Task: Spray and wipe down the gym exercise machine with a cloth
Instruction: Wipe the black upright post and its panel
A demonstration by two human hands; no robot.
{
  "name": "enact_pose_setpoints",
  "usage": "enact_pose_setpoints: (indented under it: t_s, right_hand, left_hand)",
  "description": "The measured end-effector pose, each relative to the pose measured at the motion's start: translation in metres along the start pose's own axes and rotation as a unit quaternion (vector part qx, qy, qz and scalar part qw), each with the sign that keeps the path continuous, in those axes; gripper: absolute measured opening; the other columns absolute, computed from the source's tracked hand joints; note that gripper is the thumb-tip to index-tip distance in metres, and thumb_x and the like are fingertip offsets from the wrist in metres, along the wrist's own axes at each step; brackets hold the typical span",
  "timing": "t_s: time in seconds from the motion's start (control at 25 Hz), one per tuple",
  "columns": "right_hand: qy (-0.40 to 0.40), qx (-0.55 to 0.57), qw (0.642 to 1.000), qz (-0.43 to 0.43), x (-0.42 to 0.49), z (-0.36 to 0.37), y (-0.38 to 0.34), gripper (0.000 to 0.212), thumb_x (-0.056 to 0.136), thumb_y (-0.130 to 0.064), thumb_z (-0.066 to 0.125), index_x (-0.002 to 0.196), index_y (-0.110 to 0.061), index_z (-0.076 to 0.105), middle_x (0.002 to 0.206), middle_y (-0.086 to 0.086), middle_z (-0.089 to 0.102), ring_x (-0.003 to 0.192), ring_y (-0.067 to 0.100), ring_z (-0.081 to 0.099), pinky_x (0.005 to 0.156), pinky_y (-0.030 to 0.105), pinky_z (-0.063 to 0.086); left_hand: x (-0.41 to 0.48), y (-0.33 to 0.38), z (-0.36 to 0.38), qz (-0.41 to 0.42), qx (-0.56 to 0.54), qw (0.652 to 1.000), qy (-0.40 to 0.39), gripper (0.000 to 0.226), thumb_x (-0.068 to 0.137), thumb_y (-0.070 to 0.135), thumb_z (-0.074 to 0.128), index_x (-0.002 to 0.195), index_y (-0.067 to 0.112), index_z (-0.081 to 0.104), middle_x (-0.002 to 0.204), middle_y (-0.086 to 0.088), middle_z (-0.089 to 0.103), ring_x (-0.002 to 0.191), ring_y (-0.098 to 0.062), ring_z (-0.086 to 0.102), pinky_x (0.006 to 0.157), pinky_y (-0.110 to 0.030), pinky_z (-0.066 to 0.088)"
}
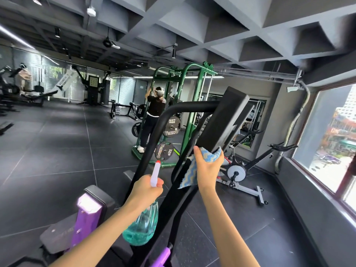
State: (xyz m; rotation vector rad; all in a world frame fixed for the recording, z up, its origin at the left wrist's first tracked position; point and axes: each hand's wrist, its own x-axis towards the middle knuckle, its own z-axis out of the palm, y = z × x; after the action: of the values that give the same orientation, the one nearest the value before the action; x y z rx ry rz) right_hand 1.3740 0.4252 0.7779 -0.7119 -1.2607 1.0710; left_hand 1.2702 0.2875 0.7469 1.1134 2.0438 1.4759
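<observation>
Counts: 2 hands, 1 bottle, 1 cloth, 1 machine in front.
- Left hand [147, 187] is wrapped round the neck of the spray bottle [142, 226], nozzle up, just beside the machine's [173, 209] black upright. The teal body hangs below the fist.
- Right hand [207, 170] is clamped on the blue-and-beige cloth [209, 158] and presses it against the lower end of the machine's single black pad [225, 116]. One corner of the cloth dangles down past the wrist.
- 2 purple machine parts show, lower left and bottom centre.
- Background: 1 green rack [190, 112] carrying 4 visible plates [171, 128], 1 person [155, 106] standing at it with their back to the camera, 1 bike [236, 173] in plain view and 1 window [331, 139] on the right.

Hidden or unclear:
- Fingers cover the bottle's trigger.
- The pad's top face can't be seen.
- The bottom edge cuts off the machine base.
- The pad blocks part of the rack.
- Far-left equipment is too small to identify.
</observation>
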Motion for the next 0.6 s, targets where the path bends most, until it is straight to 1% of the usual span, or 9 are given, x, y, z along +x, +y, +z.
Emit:
enact_pose_setpoints:
  t_s: [0.12, 0.2, 0.24, 0.32, 0.4, 0.48, 0.52, 0.6]
  right_hand:
    - [-0.014, -0.003, 1.0, -0.017, 0.004, -0.002, 0.009, 0.116, 0.045, -0.067, 0.083, 0.139, -0.024, 0.031, 0.135, 0.002, 0.048, 0.121, 0.018, 0.053, 0.103, 0.041, 0.045]
    - [-0.022, 0.005, 0.999, -0.023, 0.002, -0.003, 0.012, 0.115, 0.047, -0.059, 0.084, 0.141, -0.026, 0.027, 0.135, 0.0, 0.047, 0.12, 0.015, 0.053, 0.103, 0.039, 0.046]
    - [-0.023, 0.01, 0.999, -0.024, 0.001, -0.002, 0.014, 0.112, 0.049, -0.054, 0.084, 0.142, -0.027, 0.027, 0.135, -0.001, 0.047, 0.12, 0.013, 0.053, 0.103, 0.037, 0.046]
    - [-0.017, 0.022, 0.999, -0.022, -0.004, -0.002, 0.02, 0.107, 0.054, -0.046, 0.084, 0.142, -0.027, 0.026, 0.136, -0.002, 0.044, 0.122, 0.011, 0.051, 0.105, 0.035, 0.043]
    - [-0.016, 0.031, 0.999, -0.022, -0.011, 0.0, 0.029, 0.102, 0.063, -0.033, 0.086, 0.144, -0.027, 0.024, 0.139, -0.004, 0.039, 0.126, 0.01, 0.046, 0.108, 0.034, 0.04]
    - [-0.012, 0.039, 0.999, -0.023, -0.017, 0.002, 0.045, 0.096, 0.069, -0.022, 0.084, 0.145, -0.025, 0.024, 0.14, -0.006, 0.037, 0.128, 0.009, 0.043, 0.11, 0.031, 0.037]
    - [-0.009, 0.045, 0.999, -0.023, -0.021, 0.002, 0.053, 0.095, 0.07, -0.02, 0.084, 0.144, -0.026, 0.024, 0.14, -0.007, 0.036, 0.129, 0.008, 0.042, 0.11, 0.029, 0.036]
    - [-0.009, 0.048, 0.998, -0.029, -0.028, 0.004, 0.073, 0.093, 0.07, -0.018, 0.084, 0.141, -0.032, 0.026, 0.137, -0.01, 0.037, 0.128, 0.005, 0.041, 0.109, 0.026, 0.036]
  left_hand:
    - [0.003, -0.017, 0.007, -0.009, -0.012, 1.0, -0.004, 0.023, 0.087, 0.002, 0.054, 0.08, 0.022, 0.064, 0.098, -0.003, 0.064, 0.075, -0.017, 0.057, 0.06, -0.025, 0.044]
    - [0.001, -0.026, 0.009, -0.012, -0.014, 1.0, -0.002, 0.024, 0.086, 0.001, 0.055, 0.08, 0.022, 0.063, 0.098, -0.004, 0.065, 0.076, -0.02, 0.06, 0.062, -0.028, 0.045]
    - [0.001, -0.029, 0.009, -0.017, -0.008, 1.0, 0.0, 0.024, 0.086, 0.0, 0.054, 0.082, 0.022, 0.063, 0.096, -0.004, 0.066, 0.079, -0.022, 0.062, 0.064, -0.029, 0.046]
    - [0.0, -0.036, 0.01, -0.029, -0.006, 1.0, 0.001, 0.027, 0.084, -0.002, 0.055, 0.084, 0.023, 0.063, 0.096, -0.003, 0.067, 0.09, -0.025, 0.065, 0.072, -0.032, 0.05]
    - [0.0, -0.045, 0.012, -0.032, -0.016, 0.999, 0.007, 0.03, 0.083, -0.004, 0.055, 0.084, 0.024, 0.064, 0.096, -0.004, 0.069, 0.093, -0.026, 0.065, 0.079, -0.034, 0.05]
    - [0.003, -0.056, 0.015, -0.035, -0.015, 0.999, 0.018, 0.029, 0.083, -0.005, 0.056, 0.093, 0.02, 0.067, 0.099, -0.004, 0.069, 0.092, -0.025, 0.065, 0.079, -0.033, 0.05]
    - [0.004, -0.061, 0.018, -0.039, -0.015, 0.999, 0.024, 0.031, 0.083, -0.005, 0.055, 0.098, 0.018, 0.068, 0.1, -0.003, 0.069, 0.091, -0.023, 0.065, 0.077, -0.031, 0.049]
    - [0.009, -0.072, 0.024, -0.047, -0.019, 0.998, 0.032, 0.033, 0.083, -0.007, 0.056, 0.1, 0.019, 0.068, 0.103, -0.001, 0.07, 0.089, -0.02, 0.064, 0.075, -0.03, 0.049]
